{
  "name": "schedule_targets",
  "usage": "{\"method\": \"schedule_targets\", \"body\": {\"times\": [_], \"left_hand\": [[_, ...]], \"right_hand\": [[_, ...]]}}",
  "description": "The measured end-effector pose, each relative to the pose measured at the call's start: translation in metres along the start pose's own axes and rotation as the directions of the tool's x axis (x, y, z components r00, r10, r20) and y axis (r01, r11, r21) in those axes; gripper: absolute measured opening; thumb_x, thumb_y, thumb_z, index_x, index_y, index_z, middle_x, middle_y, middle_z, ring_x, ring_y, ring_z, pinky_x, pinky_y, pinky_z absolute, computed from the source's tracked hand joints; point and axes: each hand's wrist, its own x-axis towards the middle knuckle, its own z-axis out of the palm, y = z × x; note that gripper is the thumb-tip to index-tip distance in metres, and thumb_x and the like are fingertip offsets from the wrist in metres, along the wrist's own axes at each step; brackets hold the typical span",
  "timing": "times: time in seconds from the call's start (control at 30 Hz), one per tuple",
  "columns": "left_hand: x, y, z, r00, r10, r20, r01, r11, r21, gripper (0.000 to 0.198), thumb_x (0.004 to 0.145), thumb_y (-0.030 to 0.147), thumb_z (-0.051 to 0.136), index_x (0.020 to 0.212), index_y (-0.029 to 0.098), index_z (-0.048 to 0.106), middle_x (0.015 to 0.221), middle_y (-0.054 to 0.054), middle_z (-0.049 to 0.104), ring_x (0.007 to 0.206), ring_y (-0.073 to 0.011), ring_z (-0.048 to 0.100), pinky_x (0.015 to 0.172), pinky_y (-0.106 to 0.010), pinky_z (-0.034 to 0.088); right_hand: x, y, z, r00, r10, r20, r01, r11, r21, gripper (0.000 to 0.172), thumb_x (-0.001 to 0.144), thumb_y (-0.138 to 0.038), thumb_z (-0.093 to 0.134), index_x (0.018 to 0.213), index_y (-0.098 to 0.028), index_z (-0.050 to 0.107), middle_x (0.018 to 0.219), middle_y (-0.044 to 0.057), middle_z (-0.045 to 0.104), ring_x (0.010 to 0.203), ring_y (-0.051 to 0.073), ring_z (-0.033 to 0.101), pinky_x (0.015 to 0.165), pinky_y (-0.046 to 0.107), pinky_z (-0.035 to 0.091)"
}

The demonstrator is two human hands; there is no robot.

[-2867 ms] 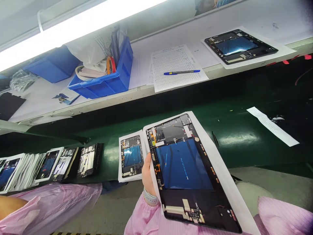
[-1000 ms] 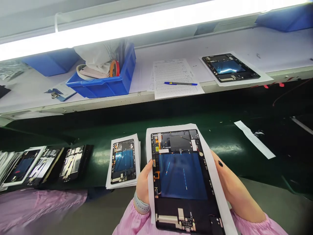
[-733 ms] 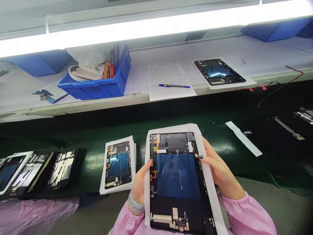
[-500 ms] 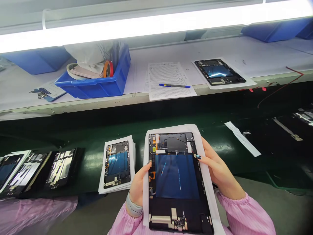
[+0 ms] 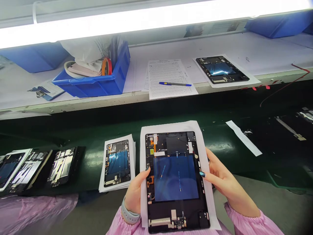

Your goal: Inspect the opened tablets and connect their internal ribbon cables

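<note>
White-paper tablet stack [image 5: 117, 163]: on the glossy green desk [image 5: 90, 169], between seven and eight o'clock.
Bare left hand [image 5: 135, 192]: closed on the nine-o'clock side of an open black rectangular tablet [image 5: 177, 183] with a blue panel [image 5: 176, 178].
Tablet: near five o'clock, backed by a white paper sheet [image 5: 171, 128].
Bare right hand [image 5: 221, 175]: gripping its three-o'clock side.
Progress: seemingly midway; inner parts [image 5: 179, 222] seated, uncovered, tablet not set down.
</note>
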Motion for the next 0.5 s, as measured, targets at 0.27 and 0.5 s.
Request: {"method": "schedule_targets", "body": {"times": [0.27,0.5], "left_hand": [[-0.005,0.003,0.006,0.998,-0.023,0.059,0.022,1.0,0.013,0.032,0.089,0.042,0.069,0.099,0.015,0.081,0.089,-0.01,0.079,0.101,-0.0318,0.074,0.096,-0.04,0.054],[0.0,0.013,0.003,0.997,0.052,-0.061,-0.053,0.999,-0.009,0.029,0.096,0.037,0.062,0.096,0.014,0.079,0.066,-0.003,0.075,0.054,-0.0158,0.07,0.053,-0.023,0.051]], "right_hand": [[0.003,0.01,-0.004,0.994,0.067,0.09,-0.065,0.998,-0.023,0.061,0.098,-0.04,0.072,0.152,-0.035,0.045,0.126,0.004,0.067,0.091,0.019,0.069,0.087,0.033,0.058],[-0.001,0.023,-0.007,0.953,0.217,0.21,-0.201,0.975,-0.094,0.043,0.098,-0.038,0.072,0.14,-0.033,0.06,0.128,0.004,0.065,0.114,0.023,0.063,0.102,0.037,0.051]]}}
